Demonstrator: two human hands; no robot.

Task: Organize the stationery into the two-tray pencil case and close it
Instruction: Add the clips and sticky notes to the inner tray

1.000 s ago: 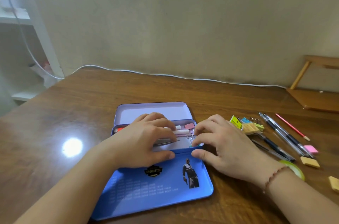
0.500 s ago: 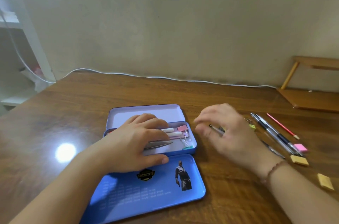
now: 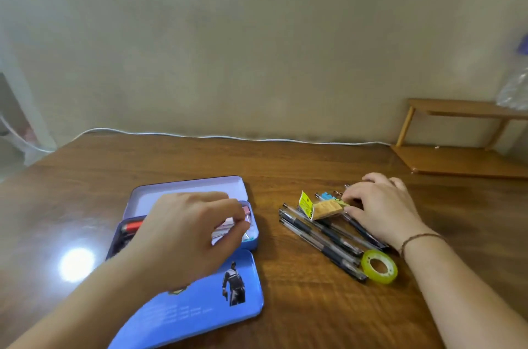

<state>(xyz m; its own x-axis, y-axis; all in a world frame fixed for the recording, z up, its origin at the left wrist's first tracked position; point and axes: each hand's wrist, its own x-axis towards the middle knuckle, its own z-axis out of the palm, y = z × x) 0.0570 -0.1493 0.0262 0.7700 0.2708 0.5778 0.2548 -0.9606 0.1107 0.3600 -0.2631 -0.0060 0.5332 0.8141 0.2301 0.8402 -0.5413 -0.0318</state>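
Observation:
The blue tin pencil case lies open, with its printed lid (image 3: pixel 200 305) nearest me and a lavender tray (image 3: pixel 185 191) at the back. Its middle tray (image 3: pixel 253 234) holds a red pen (image 3: pixel 133 225) and pink and white items. My left hand (image 3: pixel 188 231) hovers over that tray with curled fingers, thumb and forefinger close together by the pink items; blur hides any hold. To the right, my right hand (image 3: pixel 380 205) rests on a pile of black pens (image 3: pixel 323 240). Its fingertips pinch small coloured binder clips (image 3: pixel 338 201) beside a yellow-labelled packet (image 3: pixel 323 207).
A roll of yellow-green tape (image 3: pixel 378 265) lies at the near end of the pens. A white cable (image 3: pixel 228 137) runs along the table's far edge by the wall. A low wooden shelf (image 3: pixel 457 160) stands at the back right. The wooden table (image 3: pixel 285 305) shows lamp glare at left.
My right hand has left the case and moved right onto the stationery pile. My left hand has stayed over the tray, its fingers now more curled. The view has shifted right.

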